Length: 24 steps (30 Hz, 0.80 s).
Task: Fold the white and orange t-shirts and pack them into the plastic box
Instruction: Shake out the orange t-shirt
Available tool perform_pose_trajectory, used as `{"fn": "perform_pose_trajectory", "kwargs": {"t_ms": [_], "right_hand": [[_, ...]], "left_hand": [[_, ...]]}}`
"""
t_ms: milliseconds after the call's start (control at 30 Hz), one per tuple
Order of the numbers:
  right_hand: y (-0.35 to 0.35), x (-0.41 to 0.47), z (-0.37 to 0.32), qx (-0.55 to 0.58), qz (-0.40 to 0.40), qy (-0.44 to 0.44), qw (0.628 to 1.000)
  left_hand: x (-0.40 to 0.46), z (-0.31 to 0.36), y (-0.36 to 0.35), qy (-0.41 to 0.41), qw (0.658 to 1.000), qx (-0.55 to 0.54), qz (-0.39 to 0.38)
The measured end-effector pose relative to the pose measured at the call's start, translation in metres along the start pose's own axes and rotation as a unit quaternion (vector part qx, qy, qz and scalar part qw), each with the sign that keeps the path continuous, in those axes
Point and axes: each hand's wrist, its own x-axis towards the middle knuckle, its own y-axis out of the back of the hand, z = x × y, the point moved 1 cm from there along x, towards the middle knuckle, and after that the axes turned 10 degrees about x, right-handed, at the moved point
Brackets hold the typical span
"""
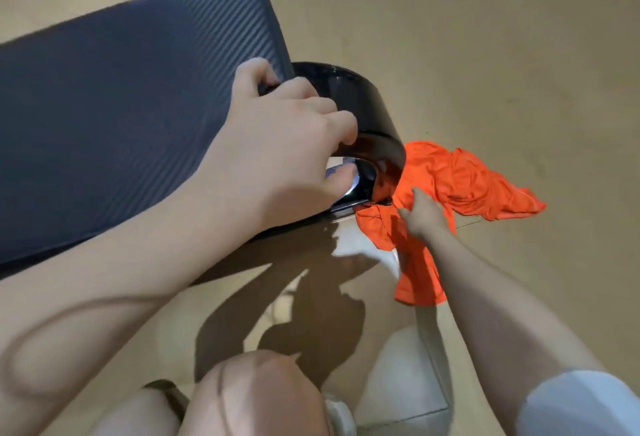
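the crumpled bright orange t-shirt (460, 186) lies bunched on the tan wooden floor (519, 55), right of centre, one end spilling out to the right and another strip trailing down toward the bottom of the view. its upper left edge sits tucked just beside the glossy black curved armrest (360, 106), touching or slipping under it, hard to say which. the right hand (424, 216) is on the shirt, down in the middle of the cloth, its fingers (417, 195) curled into the fabric and gripping a fold, though the fingertips themselves are buried in the orange and i cannot see how tightly. the right forearm runs back to the lower right corner, ending in a pale light-blue short sleeve (581, 404). the left hand (287, 145) is up on the black armrest, fingers (332, 117) curled over its top edge, thumb hooked underneath near a shiny chrome patch, gripping it. that armrest belongs to a dark grey ribbed upholstered seat (121, 117) that fills the upper left. sharp dark shadows of the arms fall across the floor below the seat. a bare knee (256, 394) rises at the bottom centre, and just right of it sits a whitish translucent plastic shape (405, 376), too blurred to name for sure.
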Motion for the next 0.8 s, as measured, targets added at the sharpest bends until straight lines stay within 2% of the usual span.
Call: {"fn": "perform_pose_trajectory", "kwargs": {"t_ms": [100,200,267,333,367,467,500,567,667,733,800], "right_hand": [[-0.030,-0.004,0.019,-0.072,-0.050,-0.064,0.994],[-0.053,-0.015,0.042,-0.129,-0.014,-0.050,0.990],[-0.053,-0.022,0.049,-0.135,-0.024,-0.045,0.990],[-0.042,-0.030,0.046,-0.068,-0.021,-0.055,0.996],[-0.034,-0.034,0.043,-0.035,0.006,-0.051,0.998],[-0.011,-0.041,0.024,0.010,0.120,0.035,0.992],[0.000,-0.047,0.016,0.055,0.148,0.067,0.985],[0.024,-0.067,-0.009,0.200,0.183,0.115,0.956],[0.061,-0.110,-0.052,0.405,0.193,0.152,0.881],[0.086,-0.146,-0.079,0.464,0.186,0.199,0.843],[0.112,-0.185,-0.101,0.489,0.168,0.245,0.820]], "left_hand": [[-0.002,0.001,-0.002,-0.003,1.000,0.012,0.014],[-0.004,0.002,-0.005,-0.005,0.999,0.027,0.017],[-0.004,0.005,-0.004,-0.006,0.999,0.037,0.020],[-0.003,0.005,-0.003,-0.009,0.999,0.039,0.019],[-0.003,0.005,-0.002,-0.012,0.999,0.039,0.019],[-0.004,0.003,-0.002,-0.019,0.999,0.037,0.020],[-0.004,0.003,-0.002,-0.020,0.999,0.032,0.025],[-0.005,0.003,-0.003,-0.019,0.999,0.023,0.027],[-0.008,0.005,-0.001,-0.019,0.999,0.024,0.010],[-0.011,0.007,0.007,-0.035,0.999,-0.004,0.004],[-0.013,0.010,0.019,-0.032,0.995,-0.098,-0.001]]}}
